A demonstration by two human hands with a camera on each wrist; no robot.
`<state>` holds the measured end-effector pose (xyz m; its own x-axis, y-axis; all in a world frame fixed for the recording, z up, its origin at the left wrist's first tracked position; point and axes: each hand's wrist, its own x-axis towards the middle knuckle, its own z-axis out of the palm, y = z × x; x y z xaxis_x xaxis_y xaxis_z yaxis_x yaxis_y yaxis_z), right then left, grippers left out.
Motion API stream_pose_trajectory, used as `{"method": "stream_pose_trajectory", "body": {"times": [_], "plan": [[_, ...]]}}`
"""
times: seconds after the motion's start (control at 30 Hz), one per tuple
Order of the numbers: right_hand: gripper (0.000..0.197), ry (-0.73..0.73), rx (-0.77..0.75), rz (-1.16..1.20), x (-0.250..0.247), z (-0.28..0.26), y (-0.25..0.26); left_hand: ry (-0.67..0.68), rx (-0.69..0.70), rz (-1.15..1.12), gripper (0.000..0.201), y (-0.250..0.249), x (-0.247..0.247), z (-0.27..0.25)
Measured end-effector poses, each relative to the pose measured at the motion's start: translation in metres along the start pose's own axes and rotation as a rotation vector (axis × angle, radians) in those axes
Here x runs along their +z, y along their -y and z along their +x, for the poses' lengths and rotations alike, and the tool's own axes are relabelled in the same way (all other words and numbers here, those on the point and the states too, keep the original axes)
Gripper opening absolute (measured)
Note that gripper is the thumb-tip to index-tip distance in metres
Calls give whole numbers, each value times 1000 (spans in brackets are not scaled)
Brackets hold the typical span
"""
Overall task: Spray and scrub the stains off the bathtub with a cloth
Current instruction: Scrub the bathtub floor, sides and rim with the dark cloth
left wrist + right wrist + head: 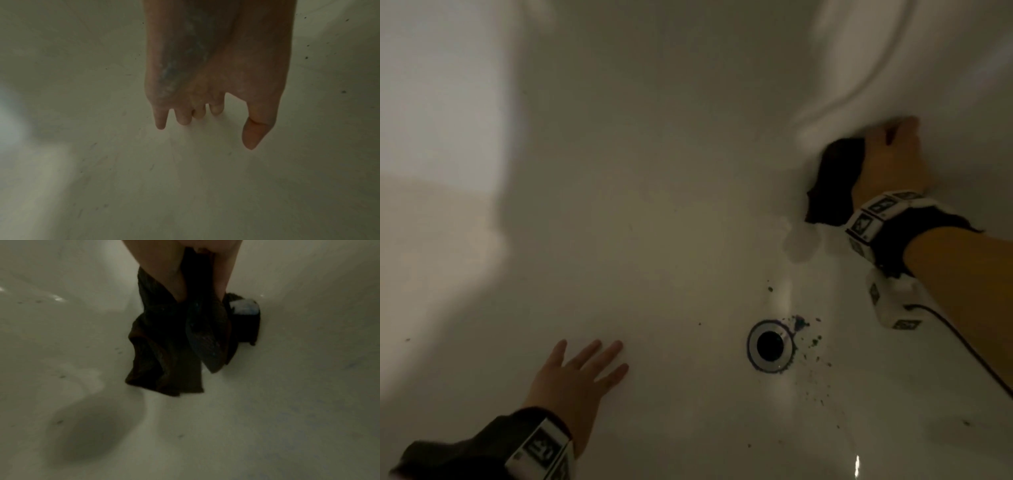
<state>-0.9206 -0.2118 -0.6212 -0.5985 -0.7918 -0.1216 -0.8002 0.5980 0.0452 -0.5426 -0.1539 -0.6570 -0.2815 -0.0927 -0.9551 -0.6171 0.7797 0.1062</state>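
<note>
On tub (654, 171) wall, upper right: right hand (890, 161) grips dark cloth (832, 181), pressed to wall. Left hand (575, 380) flat on tub floor, fingers spread. Dark specks (811, 342) beside drain (770, 344).

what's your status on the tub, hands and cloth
Left hand flat on tub. Right hand grips cloth against wall. Specks remain by drain.

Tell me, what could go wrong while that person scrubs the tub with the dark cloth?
The left hand presses flat on the bathtub floor; foam lies nearby, so a wet floor might make it slip. Dark specks sit beside the open drain and could wash in. The cloth in the right hand looks soiled and may smear.
</note>
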Motion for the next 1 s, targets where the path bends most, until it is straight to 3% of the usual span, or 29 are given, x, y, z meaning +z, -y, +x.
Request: {"method": "stream_pose_trajectory", "body": {"times": [0.07,0.17,0.27,0.43,0.5,0.53,0.57,0.67,0.7,0.77,0.8,0.83,0.9,0.93,1.0], "plan": [[54,78,-51,-33,24,-9,20,-6,2,7,73,1,0,0],[71,262,-84,-119,69,-35,43,-10,-13,39,79,0,4,0],[72,288,-156,-92,93,-68,41,-2,-24,69,79,-2,5,0],[67,437,-600,-232,100,-136,21,-4,-37,90,75,-6,2,0],[60,517,-700,-272,97,-146,13,-19,-44,74,75,-6,3,0],[53,492,-714,-255,88,-146,11,-29,-44,58,73,-6,4,0],[45,364,-675,-126,82,-141,7,-37,-37,39,72,-5,5,0],[24,-142,-354,500,39,-102,32,-65,-13,5,71,-1,9,0],[22,-240,-280,642,23,-80,46,-72,-11,3,73,0,11,0],[21,-304,-165,847,0,-36,76,-87,-9,-7,76,1,13,2],[27,-313,-170,721,-6,-20,91,-90,-7,-11,76,1,13,3],[38,-309,-235,436,-1,-11,103,-87,-3,-13,76,2,12,3],[63,-31,-393,-37,22,-17,119,-69,15,-14,74,2,9,2],[72,124,-454,-175,36,-27,125,-65,21,-18,75,3,9,2],[71,286,-501,-272,65,-49,130,-69,25,-19,76,5,10,2]]}}
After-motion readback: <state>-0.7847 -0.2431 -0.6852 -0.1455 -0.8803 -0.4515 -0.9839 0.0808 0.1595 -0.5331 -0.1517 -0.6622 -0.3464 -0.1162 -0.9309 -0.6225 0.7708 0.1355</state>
